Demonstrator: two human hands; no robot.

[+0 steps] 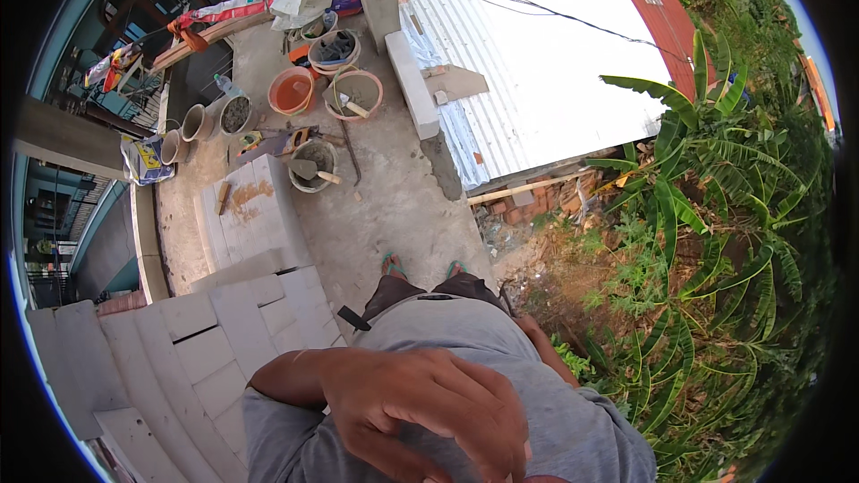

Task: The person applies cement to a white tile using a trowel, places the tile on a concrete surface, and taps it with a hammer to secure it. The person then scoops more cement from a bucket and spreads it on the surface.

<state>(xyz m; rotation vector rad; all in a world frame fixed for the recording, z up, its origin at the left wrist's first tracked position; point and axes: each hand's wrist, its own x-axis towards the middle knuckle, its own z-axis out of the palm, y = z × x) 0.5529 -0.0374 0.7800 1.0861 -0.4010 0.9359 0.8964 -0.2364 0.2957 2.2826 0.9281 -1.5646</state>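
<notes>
My left hand [429, 407] is raised close in front of me at the lower edge, its fingers bent and curled down. The fingertips run off toward the edge, and what they hold, if anything, is hidden. My right arm hangs down at my right side. Only part of my right hand [528, 324] shows beside my hip, its fingers hidden behind my grey shirt [465, 340]. A thin dark thing [506, 297] juts out just beyond it; I cannot make out whether it is held. Pale blocks [201, 353] are stacked to my left.
Ahead on the concrete floor [358, 224] a trowel [306, 169] lies across a mortar bucket [315, 181]. Behind it stand an orange bucket [291, 91] and several other buckets. A handsaw [277, 140] lies near the block pile. The floor edge drops off at right toward banana plants [671, 206] and a metal roof [537, 63].
</notes>
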